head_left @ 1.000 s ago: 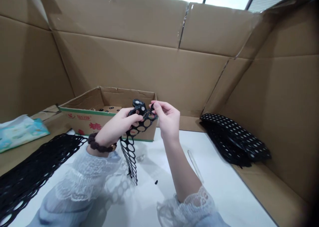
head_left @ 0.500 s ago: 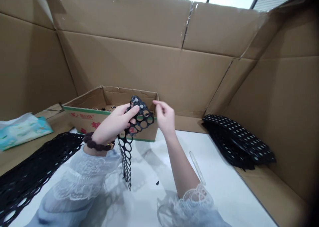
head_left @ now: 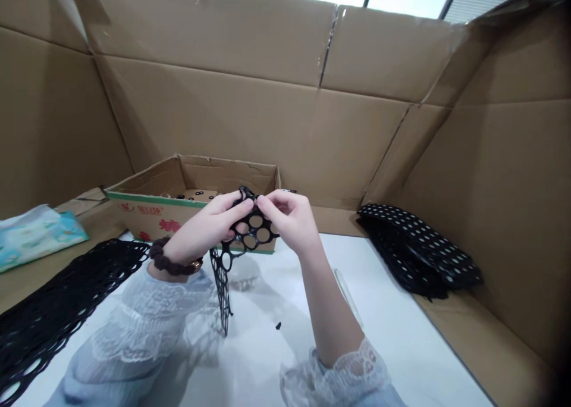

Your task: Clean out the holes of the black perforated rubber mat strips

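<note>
Currently, the left hand (head_left: 207,228) grips the perforated black sheet (head_left: 252,231) and the right hand (head_left: 292,222) pinches its upper edge, carton (head_left: 151,218) at eleven o'clock.

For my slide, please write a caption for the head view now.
Both hands hold a black holed sheet above a white table, before an open cardboard box.
</note>
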